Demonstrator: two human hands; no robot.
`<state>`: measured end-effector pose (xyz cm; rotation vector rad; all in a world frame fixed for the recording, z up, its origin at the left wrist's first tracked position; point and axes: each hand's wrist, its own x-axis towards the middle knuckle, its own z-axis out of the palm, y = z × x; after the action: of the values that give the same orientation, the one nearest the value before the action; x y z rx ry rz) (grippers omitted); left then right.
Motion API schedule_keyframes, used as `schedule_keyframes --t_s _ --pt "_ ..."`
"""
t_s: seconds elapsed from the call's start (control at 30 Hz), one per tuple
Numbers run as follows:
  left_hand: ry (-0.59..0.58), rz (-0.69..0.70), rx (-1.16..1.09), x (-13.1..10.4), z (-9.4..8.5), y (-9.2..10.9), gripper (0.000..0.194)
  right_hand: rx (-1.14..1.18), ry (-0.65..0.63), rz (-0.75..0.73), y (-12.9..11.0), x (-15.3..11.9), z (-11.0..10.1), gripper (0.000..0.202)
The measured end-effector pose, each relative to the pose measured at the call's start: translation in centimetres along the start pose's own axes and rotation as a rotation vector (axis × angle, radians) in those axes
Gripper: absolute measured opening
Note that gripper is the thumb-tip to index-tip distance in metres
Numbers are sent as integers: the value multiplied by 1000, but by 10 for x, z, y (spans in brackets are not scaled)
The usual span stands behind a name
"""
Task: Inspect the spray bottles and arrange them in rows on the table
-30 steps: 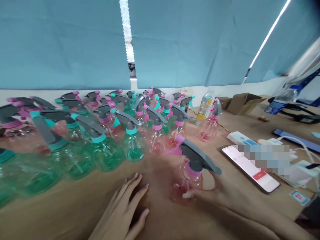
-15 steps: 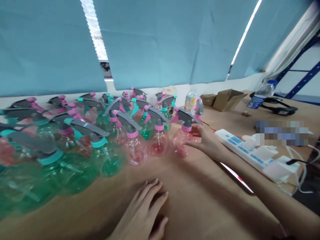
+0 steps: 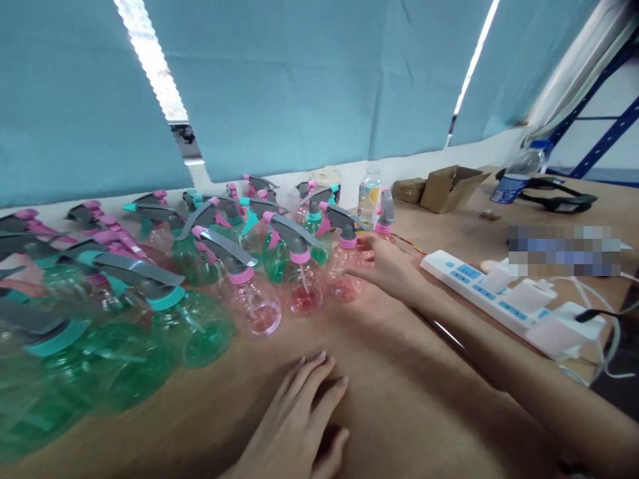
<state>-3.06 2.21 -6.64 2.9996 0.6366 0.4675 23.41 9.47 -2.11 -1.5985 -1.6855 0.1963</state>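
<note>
My left hand (image 3: 304, 416) rests on the brown table (image 3: 399, 406), its fingers apart and nothing in it. Further back, my right hand (image 3: 382, 266) is at the right side of a pink spray bottle (image 3: 343, 286), thumb in front and fingers partly behind its body. The bottle stands upright in the row, with a gray and pink trigger head. To its left stand another pink bottle (image 3: 304, 296), a nearer pink bottle (image 3: 257, 309) and a green bottle (image 3: 207, 332) with a turquoise collar.
Several more spray bottles crowd the left and back. A white power strip (image 3: 479, 289) with plugs and cables lies right of my right forearm. Behind are an open cardboard box (image 3: 446, 193), a labelled water bottle (image 3: 516, 179) and a clear bottle (image 3: 369, 196).
The view has shifted, so the bottles appear further left. My right hand stays at the same pink bottle, which stands closer to the neighbouring pink bottle. My left hand remains spread on the table.
</note>
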Motion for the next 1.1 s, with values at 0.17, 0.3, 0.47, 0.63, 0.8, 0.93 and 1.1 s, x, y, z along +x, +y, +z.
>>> schedule_keyframes --t_s 0.17,0.3,0.47,0.63,0.8,0.93,1.1 --pt "1 14 13 0 2 -1 45 -36 15 -7 -2 3 1 45" --pt "16 38 8 -1 5 -4 48 -51 12 -13 -4 3 0 41" --pt "22 25 44 2 4 -3 48 -59 55 -48 -4 -6 -3 54" --pt "61 39 85 5 5 -2 49 -9 152 21 7 -21 -26 38" --pt "73 61 91 8 7 -3 51 -59 335 218 33 -14 -45 43" --pt "63 47 74 13 7 -1 51 -9 327 246 45 7 -39 56" --pt "29 79 39 24 11 -3 53 30 302 229 40 24 -28 49"
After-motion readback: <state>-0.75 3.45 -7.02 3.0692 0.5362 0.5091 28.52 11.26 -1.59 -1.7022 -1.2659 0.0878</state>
